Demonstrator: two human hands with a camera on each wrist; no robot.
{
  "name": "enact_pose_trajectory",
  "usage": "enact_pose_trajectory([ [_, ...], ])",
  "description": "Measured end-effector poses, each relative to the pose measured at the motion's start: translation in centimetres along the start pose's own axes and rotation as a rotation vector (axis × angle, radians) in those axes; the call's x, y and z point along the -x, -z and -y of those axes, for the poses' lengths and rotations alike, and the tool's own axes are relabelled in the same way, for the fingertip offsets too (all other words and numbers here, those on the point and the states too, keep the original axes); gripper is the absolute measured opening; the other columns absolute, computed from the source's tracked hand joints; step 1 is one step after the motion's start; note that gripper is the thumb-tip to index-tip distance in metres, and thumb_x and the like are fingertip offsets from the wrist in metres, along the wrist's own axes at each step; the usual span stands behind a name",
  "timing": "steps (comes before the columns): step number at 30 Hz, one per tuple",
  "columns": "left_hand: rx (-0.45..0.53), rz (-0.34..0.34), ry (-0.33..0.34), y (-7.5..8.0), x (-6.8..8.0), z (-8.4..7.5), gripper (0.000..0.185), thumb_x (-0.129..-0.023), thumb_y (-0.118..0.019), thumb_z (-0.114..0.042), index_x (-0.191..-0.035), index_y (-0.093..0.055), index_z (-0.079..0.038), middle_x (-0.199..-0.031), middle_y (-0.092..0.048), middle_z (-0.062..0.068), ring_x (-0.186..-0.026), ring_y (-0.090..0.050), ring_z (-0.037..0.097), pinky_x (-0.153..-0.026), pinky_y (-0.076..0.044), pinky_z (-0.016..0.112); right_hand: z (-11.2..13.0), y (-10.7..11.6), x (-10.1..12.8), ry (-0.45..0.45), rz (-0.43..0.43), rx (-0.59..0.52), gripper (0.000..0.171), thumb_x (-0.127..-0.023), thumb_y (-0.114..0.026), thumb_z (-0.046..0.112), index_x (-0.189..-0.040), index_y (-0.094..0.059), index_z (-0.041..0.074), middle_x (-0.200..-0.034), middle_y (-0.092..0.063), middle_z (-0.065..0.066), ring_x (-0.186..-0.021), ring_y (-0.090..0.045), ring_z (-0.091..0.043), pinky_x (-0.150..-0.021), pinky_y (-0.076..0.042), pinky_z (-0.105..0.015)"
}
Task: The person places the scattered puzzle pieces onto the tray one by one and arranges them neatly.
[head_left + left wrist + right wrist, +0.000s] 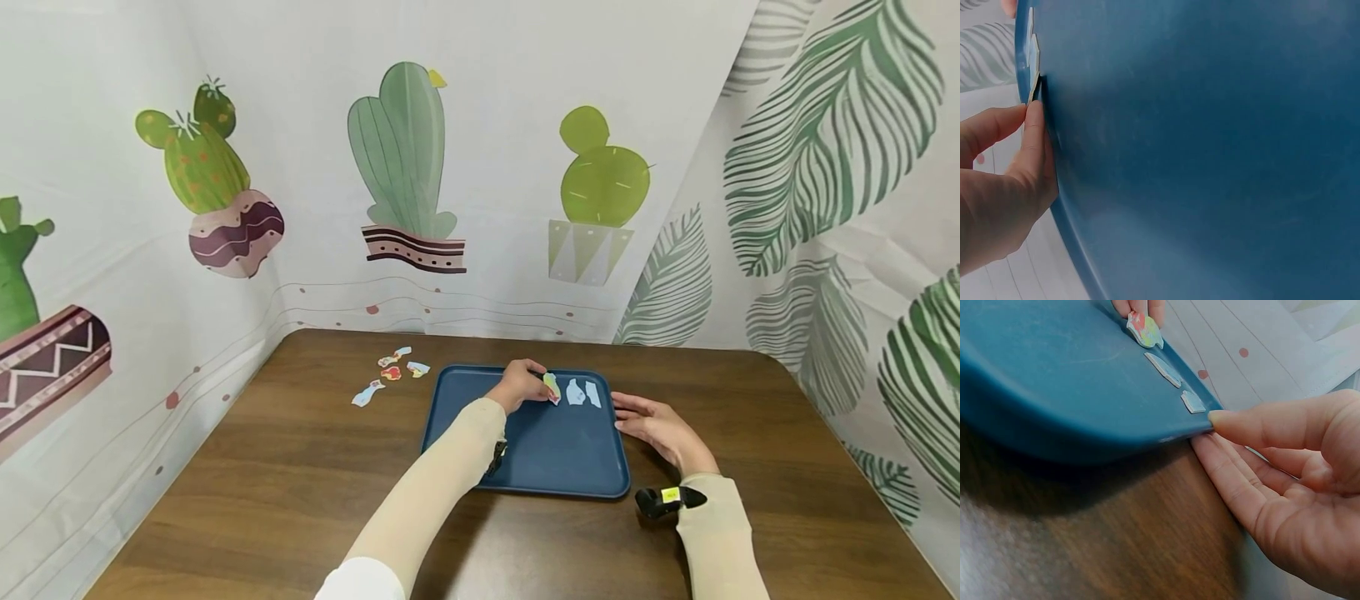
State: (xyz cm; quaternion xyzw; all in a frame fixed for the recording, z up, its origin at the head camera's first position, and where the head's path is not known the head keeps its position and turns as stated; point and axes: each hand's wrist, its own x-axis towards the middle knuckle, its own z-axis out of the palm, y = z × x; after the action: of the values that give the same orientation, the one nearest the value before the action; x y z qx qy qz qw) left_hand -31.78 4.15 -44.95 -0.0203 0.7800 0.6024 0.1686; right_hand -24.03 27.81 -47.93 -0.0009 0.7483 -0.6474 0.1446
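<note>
My left hand (517, 385) reaches over the blue tray (555, 467) and pinches a red, yellow and green puzzle piece (552, 388) between thumb and fingers. In the right wrist view that colourful piece (1150, 332) stands tilted near the tray's far rim. Beside it on the tray lie two pale blue pieces, a larger one (575, 392) and a narrow one (593, 394) closer to the right rim. My right hand (660, 427) holds the tray's right edge near the far corner, thumb (1225, 422) on the rim and fingers against its outer side.
Left of the tray, several more puzzle pieces lie on the brown wooden table (247, 483): a pale blue one (367, 393), a red one (391, 373) and others near them. Behind the table hangs a white cloth (495, 167) printed with cacti and leaves.
</note>
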Motion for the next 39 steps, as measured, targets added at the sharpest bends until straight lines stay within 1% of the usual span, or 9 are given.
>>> enact_pose_trajectory([
  [5,-0.02,-0.018,0.001,-0.1,0.0,0.3,0.041,-0.082,-0.065,0.015,-0.122,-0.061,0.004,-0.106,-0.062,0.019,-0.091,-0.069,0.027,-0.075,-0.059,0.029,0.0,-0.1,0.0,0.0,0.0,-0.005,0.062,-0.093,-0.059,0.0,-0.148,-0.03,-0.004,-0.15,-0.03,-0.028,-0.131,-0.042,-0.035,-0.097,-0.049,-0.03],
  [14,-0.009,-0.038,0.003,-0.3,-0.1,0.5,0.039,-0.082,-0.065,0.015,-0.12,-0.062,0.007,-0.108,-0.063,0.021,-0.093,-0.069,0.028,-0.075,-0.059,0.029,0.0,-0.1,0.0,0.005,0.004,-0.004,0.062,-0.093,-0.059,-0.001,-0.147,-0.03,-0.005,-0.15,-0.03,-0.028,-0.131,-0.042,-0.036,-0.097,-0.049,-0.03],
  [21,-0.042,-0.053,-0.004,-0.3,0.3,0.2,0.038,-0.082,-0.067,0.012,-0.119,-0.063,0.007,-0.107,-0.065,0.021,-0.089,-0.07,0.027,-0.076,-0.059,0.031,0.1,-0.1,-0.2,-0.004,-0.009,0.006,0.062,-0.092,-0.06,0.0,-0.147,-0.031,-0.004,-0.149,-0.031,-0.028,-0.129,-0.046,-0.032,-0.096,-0.05,-0.029],
  [25,-0.029,-0.048,-0.012,0.2,0.5,0.0,0.034,-0.083,-0.067,0.01,-0.117,-0.064,0.007,-0.105,-0.065,0.021,-0.088,-0.07,0.027,-0.078,-0.059,0.034,0.2,-0.1,-0.2,-0.01,-0.014,0.007,0.062,-0.092,-0.06,0.0,-0.147,-0.031,-0.004,-0.149,-0.032,-0.028,-0.129,-0.047,-0.031,-0.096,-0.05,-0.029],
  [29,-0.01,-0.02,-0.042,1.2,0.4,0.2,0.033,-0.084,-0.067,0.008,-0.116,-0.064,0.006,-0.107,-0.064,0.02,-0.09,-0.069,0.028,-0.079,-0.059,0.036,0.1,-0.1,-0.2,-0.009,-0.004,-0.002,0.063,-0.092,-0.06,0.0,-0.147,-0.031,-0.004,-0.149,-0.031,-0.028,-0.13,-0.044,-0.034,-0.097,-0.049,-0.03],
  [32,0.026,0.019,-0.07,2.5,0.3,0.4,0.035,-0.086,-0.066,0.007,-0.12,-0.062,0.007,-0.114,-0.061,0.021,-0.096,-0.067,0.031,-0.083,-0.058,0.037,0.0,-0.1,0.0,-0.005,0.006,-0.006,0.062,-0.092,-0.059,-0.001,-0.147,-0.03,-0.004,-0.15,-0.03,-0.028,-0.131,-0.043,-0.035,-0.097,-0.049,-0.03],
  [35,0.06,0.051,-0.088,4.3,0.3,0.3,0.037,-0.088,-0.064,0.006,-0.124,-0.059,0.007,-0.119,-0.059,0.022,-0.103,-0.064,0.035,-0.089,-0.055,0.04,0.0,-0.1,0.0,-0.003,0.01,-0.008,0.062,-0.092,-0.059,-0.001,-0.147,-0.03,-0.005,-0.15,-0.03,-0.028,-0.131,-0.043,-0.035,-0.097,-0.049,-0.03],
  [37,0.069,0.053,-0.101,5.7,0.4,0.2,0.038,-0.089,-0.063,0.005,-0.126,-0.057,0.008,-0.12,-0.059,0.023,-0.106,-0.063,0.036,-0.092,-0.053,0.041,0.0,-0.1,0.0,-0.002,0.006,-0.008,0.062,-0.092,-0.058,-0.002,-0.147,-0.03,-0.005,-0.149,-0.03,-0.028,-0.131,-0.044,-0.035,-0.096,-0.05,-0.03],
  [39,0.084,0.036,-0.11,7.2,0.5,0.3,0.037,-0.089,-0.062,0.005,-0.126,-0.057,0.008,-0.119,-0.06,0.024,-0.108,-0.061,0.037,-0.094,-0.052,0.044,-0.1,0.0,0.0,-0.002,0.004,-0.008,0.062,-0.093,-0.058,-0.002,-0.148,-0.03,-0.005,-0.149,-0.03,-0.029,-0.13,-0.044,-0.034,-0.096,-0.05,-0.029],
])
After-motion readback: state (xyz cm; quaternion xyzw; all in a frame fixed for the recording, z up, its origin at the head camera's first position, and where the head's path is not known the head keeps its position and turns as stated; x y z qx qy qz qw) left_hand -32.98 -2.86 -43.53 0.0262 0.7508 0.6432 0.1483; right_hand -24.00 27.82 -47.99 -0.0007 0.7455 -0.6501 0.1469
